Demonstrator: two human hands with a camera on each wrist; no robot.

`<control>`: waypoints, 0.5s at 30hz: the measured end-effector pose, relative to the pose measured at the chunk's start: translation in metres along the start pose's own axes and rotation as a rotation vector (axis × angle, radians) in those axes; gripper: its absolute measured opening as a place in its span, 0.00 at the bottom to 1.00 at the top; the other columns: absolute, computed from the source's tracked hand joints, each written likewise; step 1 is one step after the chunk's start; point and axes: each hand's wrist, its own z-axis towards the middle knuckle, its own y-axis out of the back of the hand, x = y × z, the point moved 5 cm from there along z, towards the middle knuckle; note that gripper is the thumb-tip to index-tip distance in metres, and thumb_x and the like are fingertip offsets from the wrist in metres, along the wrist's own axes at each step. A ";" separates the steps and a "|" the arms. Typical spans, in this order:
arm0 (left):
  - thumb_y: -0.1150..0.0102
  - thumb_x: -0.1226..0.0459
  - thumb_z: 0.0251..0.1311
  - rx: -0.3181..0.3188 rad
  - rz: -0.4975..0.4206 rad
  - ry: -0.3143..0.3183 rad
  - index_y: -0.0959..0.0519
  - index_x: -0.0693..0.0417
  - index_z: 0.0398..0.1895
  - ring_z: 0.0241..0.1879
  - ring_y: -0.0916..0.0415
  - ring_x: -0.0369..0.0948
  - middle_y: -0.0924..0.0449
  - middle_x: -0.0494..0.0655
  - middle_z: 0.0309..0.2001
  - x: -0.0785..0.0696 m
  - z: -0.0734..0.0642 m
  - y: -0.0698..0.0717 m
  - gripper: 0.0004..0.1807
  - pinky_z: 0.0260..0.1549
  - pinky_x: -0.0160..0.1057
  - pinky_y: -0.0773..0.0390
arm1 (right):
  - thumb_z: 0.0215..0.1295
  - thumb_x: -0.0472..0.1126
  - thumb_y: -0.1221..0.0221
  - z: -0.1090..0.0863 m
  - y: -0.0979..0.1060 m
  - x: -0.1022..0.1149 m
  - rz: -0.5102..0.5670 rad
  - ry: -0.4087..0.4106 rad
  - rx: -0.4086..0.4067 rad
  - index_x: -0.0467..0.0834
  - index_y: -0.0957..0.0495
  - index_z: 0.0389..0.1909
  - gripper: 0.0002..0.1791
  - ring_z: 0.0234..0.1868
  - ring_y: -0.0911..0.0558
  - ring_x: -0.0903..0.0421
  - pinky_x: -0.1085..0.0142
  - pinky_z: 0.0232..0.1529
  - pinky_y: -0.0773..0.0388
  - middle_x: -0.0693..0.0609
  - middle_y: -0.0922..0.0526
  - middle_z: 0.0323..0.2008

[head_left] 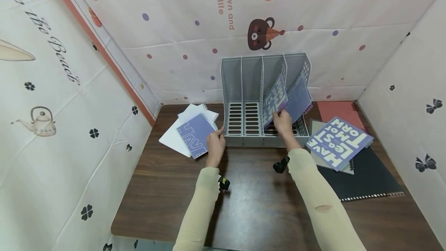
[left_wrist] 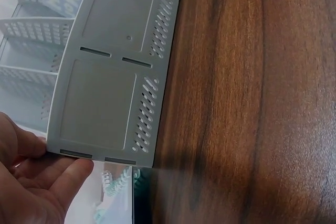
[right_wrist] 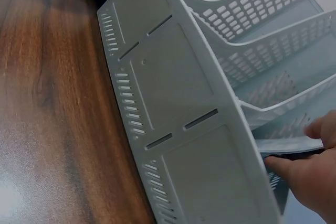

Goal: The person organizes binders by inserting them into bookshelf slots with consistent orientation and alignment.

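Note:
A grey four-slot magazine organizer [head_left: 244, 141] stands against the back wall. My left hand [head_left: 216, 148] grips its front left corner, with the thumb at the inner edge and fingers outside, as the left wrist view shows. In the third slot from the left, a blue spiral notebook [head_left: 276, 97] with pale lettering leans, and my right hand [head_left: 284, 124] pinches its lower edge between thumb and fingers. Another blue notebook [head_left: 298, 98] tilts in the rightmost slot. Both left slots show bare slotted floors.
Left of the organizer, a blue notebook [head_left: 195, 136] lies over white notebooks [head_left: 172, 136]. On the right, a lettered blue notebook [head_left: 339, 142] lies over a grey one, a large black spiral book [head_left: 373, 177] and a red one [head_left: 336, 111]. All rest on a brown wooden table [head_left: 258, 208].

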 end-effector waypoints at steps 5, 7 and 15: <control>0.45 0.72 0.67 0.021 -0.004 -0.010 0.15 0.59 0.54 0.32 0.18 0.54 0.14 0.58 0.49 -0.002 -0.001 -0.003 0.16 0.28 0.53 0.25 | 0.79 0.42 0.54 -0.009 0.009 0.006 -0.015 -0.011 0.042 0.32 0.41 0.74 0.29 0.18 0.38 0.58 0.63 0.20 0.37 0.35 0.22 0.44; 0.45 0.72 0.68 0.035 -0.012 -0.005 0.15 0.60 0.54 0.30 0.21 0.52 0.14 0.58 0.50 -0.001 -0.001 -0.004 0.16 0.26 0.50 0.26 | 0.78 0.42 0.54 -0.014 0.014 0.012 -0.054 -0.007 0.053 0.30 0.42 0.73 0.29 0.18 0.36 0.58 0.64 0.21 0.36 0.34 0.22 0.44; 0.46 0.71 0.71 0.101 -0.067 -0.071 0.17 0.66 0.56 0.27 0.24 0.49 0.15 0.60 0.52 0.003 0.003 -0.001 0.15 0.23 0.42 0.28 | 0.74 0.41 0.54 -0.049 0.027 0.035 -0.217 0.082 0.134 0.28 0.59 0.78 0.40 0.14 0.35 0.58 0.63 0.19 0.34 0.26 0.21 0.53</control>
